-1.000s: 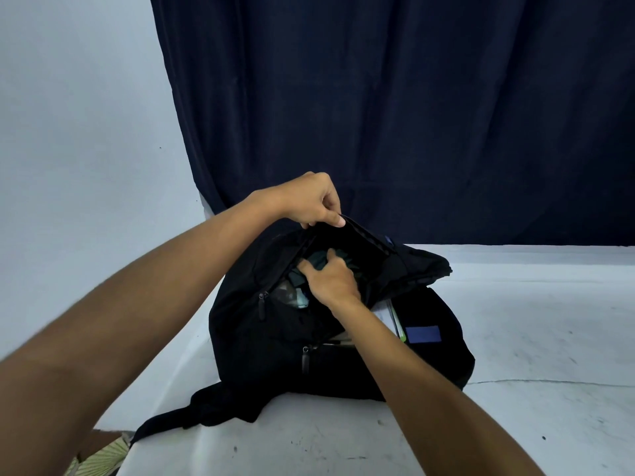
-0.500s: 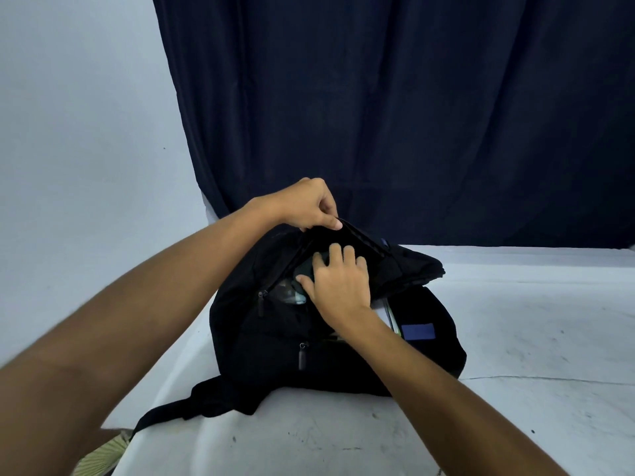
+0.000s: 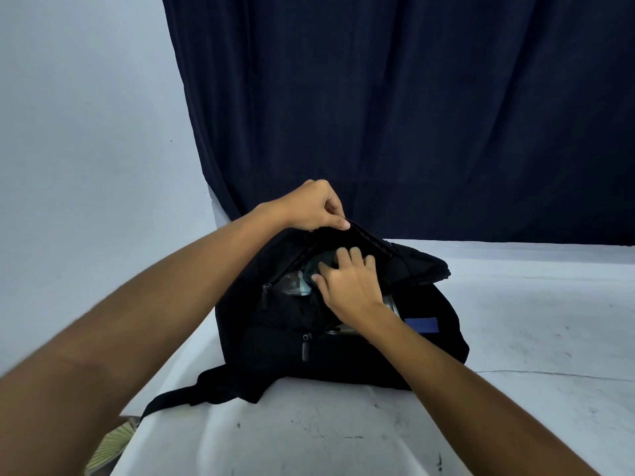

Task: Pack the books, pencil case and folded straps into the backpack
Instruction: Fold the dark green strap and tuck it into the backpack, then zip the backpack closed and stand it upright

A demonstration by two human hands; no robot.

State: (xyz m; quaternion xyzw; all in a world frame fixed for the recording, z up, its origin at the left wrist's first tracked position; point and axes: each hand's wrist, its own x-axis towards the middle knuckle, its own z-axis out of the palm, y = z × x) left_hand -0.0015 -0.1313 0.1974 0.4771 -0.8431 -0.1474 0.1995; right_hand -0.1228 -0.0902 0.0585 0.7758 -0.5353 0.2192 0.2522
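Now your left hand [image 3: 314, 207] pinches the upper edge of the pocket flap of the black backpack [image 3: 343, 338], which lies on the white worktop [image 3: 515, 338] at the centre of the frame, and your right hand [image 3: 347, 283] pushes with flat spread fingers on a dark greenish item [image 3: 321, 264] inside the open pocket, holding nothing. I judge the packing is nearly finished, because nothing waits on the worktop and pale edges, maybe books [image 3: 393, 305], show in the main opening. What the greenish item is stays hard to tell, and one strap [image 3: 178, 395] hangs over the worktop's edge at lower left.

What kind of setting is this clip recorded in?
Probably a staged recording corner rather than a lived-in room: a dark navy fabric curtain hangs as a backdrop beside a plain pale wall, and the black fabric backpack sits on a scuffed white tabletop.
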